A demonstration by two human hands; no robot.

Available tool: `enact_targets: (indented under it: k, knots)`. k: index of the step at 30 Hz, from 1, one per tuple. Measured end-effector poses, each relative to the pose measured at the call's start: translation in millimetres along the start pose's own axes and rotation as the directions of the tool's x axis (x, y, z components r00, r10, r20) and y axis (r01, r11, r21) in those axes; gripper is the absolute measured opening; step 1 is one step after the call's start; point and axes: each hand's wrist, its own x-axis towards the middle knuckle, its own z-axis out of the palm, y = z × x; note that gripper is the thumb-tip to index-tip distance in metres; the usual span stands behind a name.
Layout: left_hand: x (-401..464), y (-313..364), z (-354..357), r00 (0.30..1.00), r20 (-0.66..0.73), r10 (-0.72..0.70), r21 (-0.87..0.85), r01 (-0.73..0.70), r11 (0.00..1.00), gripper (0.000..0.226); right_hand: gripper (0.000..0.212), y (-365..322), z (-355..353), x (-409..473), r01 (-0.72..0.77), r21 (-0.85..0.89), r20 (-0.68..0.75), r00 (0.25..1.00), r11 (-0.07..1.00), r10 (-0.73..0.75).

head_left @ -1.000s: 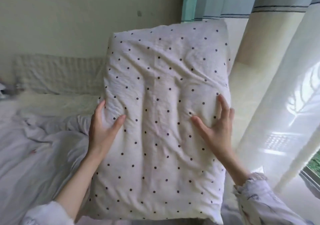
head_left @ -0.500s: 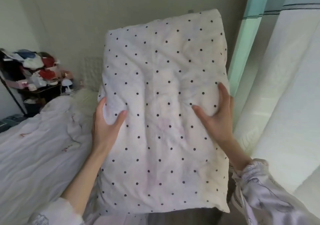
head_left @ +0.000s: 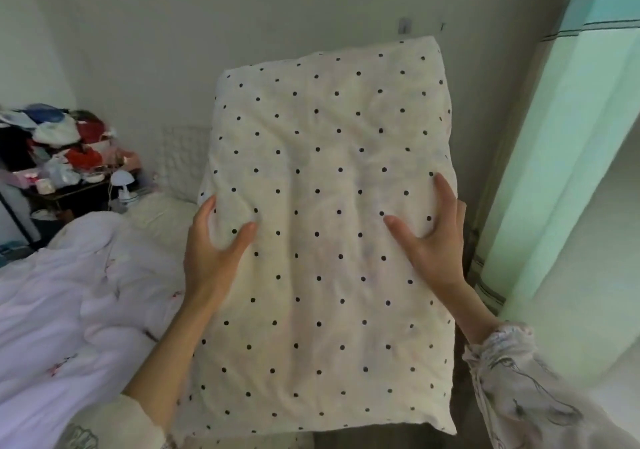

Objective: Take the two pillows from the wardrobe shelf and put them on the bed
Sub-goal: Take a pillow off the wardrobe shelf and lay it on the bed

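Rumpled white bedding covers the bed (head_left: 69,310) at left. Above its edge, left hand (head_left: 211,254) and right hand (head_left: 433,240) clamp the polka-dot pillow (head_left: 322,223) by its sides (soft, light, dents easily; mid-edges suit it).

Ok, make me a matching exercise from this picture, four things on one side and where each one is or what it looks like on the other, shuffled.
Things:
1. pillow
2. quilt
3. curtain
4. lamp

Descriptions:
A. pale green, far right
B. white with black dots, held by the left hand and right hand
C. small, white, beside the cluttered rack
D. crumpled, lower left on the bed

Pairs: 1-B, 2-D, 3-A, 4-C
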Motion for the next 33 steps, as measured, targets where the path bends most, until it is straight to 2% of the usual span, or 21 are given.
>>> enact_targets:
  k: [7,14,18,25,29,33]
  knots:
    - [94.4,-31.0,109.9,0.999,0.024,-0.027,0.009,0.027,1.000,0.074,0.086,94.5,41.5,121.6,-0.014,-0.027,0.017,1.000,1.000,0.015]
    - [160.6,-72.1,210.9,0.995,-0.056,-0.081,0.044,0.083,0.996,0.075,0.088,195.3,93.6,223.7,-0.034,0.010,0.120,0.992,0.999,0.033]
    - [192.5,-95.6,262.3,0.980,-0.141,-0.138,0.044,0.146,0.988,0.077,0.089,248.6,127.4,283.2,-0.017,0.054,0.232,0.973,0.998,0.004]
    - [230.7,-140.7,319.4,0.911,-0.300,-0.284,0.058,0.314,0.948,0.075,0.092,312.0,196.7,366.8,0.039,0.086,0.409,0.910,0.995,-0.071]
    - [255.8,-178.9,337.6,0.853,-0.417,-0.313,0.108,0.389,0.915,0.074,0.091,348.1,258.6,394.0,0.036,0.099,0.510,0.857,0.994,-0.082]
    - [286.6,-226.2,347.4,0.799,-0.472,-0.372,0.097,0.467,0.879,0.075,0.092,382.2,331.7,414.0,0.025,0.097,0.596,0.799,0.995,-0.078]
